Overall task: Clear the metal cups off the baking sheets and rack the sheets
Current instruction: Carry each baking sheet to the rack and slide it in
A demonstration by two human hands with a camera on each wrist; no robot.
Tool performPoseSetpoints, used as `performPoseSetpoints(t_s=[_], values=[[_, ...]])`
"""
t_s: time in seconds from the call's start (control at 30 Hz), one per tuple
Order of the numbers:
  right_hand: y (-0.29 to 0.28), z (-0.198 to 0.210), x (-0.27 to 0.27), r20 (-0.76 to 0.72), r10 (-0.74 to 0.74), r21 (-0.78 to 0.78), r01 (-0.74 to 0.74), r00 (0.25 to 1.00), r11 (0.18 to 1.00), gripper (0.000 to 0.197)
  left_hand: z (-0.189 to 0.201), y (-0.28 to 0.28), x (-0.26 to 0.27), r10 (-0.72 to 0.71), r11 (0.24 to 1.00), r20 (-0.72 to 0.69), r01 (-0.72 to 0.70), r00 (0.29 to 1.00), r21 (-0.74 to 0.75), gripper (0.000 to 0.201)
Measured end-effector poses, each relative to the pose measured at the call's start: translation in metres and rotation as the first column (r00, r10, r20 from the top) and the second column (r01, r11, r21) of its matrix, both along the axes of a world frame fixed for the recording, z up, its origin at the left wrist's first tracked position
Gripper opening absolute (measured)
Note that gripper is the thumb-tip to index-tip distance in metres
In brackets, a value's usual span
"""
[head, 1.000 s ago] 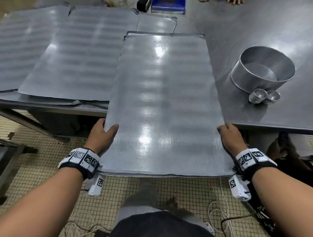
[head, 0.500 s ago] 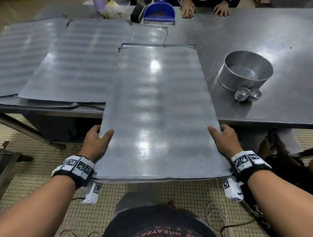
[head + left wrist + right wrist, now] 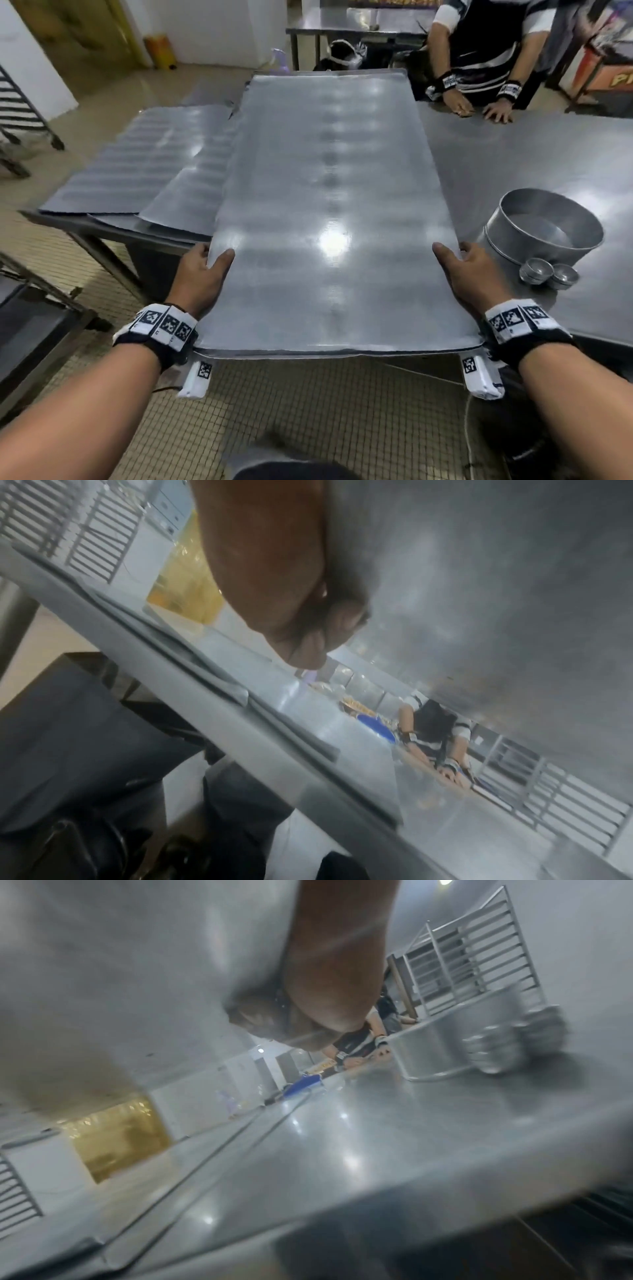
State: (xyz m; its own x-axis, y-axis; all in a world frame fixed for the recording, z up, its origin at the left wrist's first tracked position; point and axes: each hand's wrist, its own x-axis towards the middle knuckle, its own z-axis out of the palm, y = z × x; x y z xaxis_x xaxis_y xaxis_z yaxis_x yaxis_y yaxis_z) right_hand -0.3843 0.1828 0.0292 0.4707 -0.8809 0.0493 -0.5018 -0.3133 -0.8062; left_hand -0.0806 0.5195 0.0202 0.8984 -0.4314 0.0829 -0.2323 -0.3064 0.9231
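A large baking sheet (image 3: 329, 219) was held lifted above the steel table (image 3: 534, 161), its far end raised; the left hand (image 3: 200, 277) was clamped on its left edge, thumb on top; the right hand (image 3: 469, 274) was clamped likewise on its right edge; two small metal cups (image 3: 548, 272) were noted on the table, touching a round pan (image 3: 544, 226); further sheets (image 3: 150, 164) lay flat to the left.
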Motion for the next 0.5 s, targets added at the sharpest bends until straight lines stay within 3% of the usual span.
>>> performPoseSetpoints(t_s=[0.2,0.33,0.5], values=[[-0.001,0.059,0.108,0.113,0.137,-0.048,-0.132,0.984,0.990,0.087,0.063,0.044,0.057,0.124,0.991,0.102,-0.117,0.987,-0.068,0.024],[0.023,0.104,0.187,0.191,0.268,-0.108,-0.251,0.944,0.962,0.068,0.105,0.088,0.095,0.224,0.971,0.137,-0.208,0.965,-0.119,0.011],[0.067,0.151,0.281,0.255,0.435,-0.191,-0.396,0.864,0.898,0.033,0.146,0.158,0.140,0.378,0.921,0.203,-0.343,0.903,-0.187,0.022]])
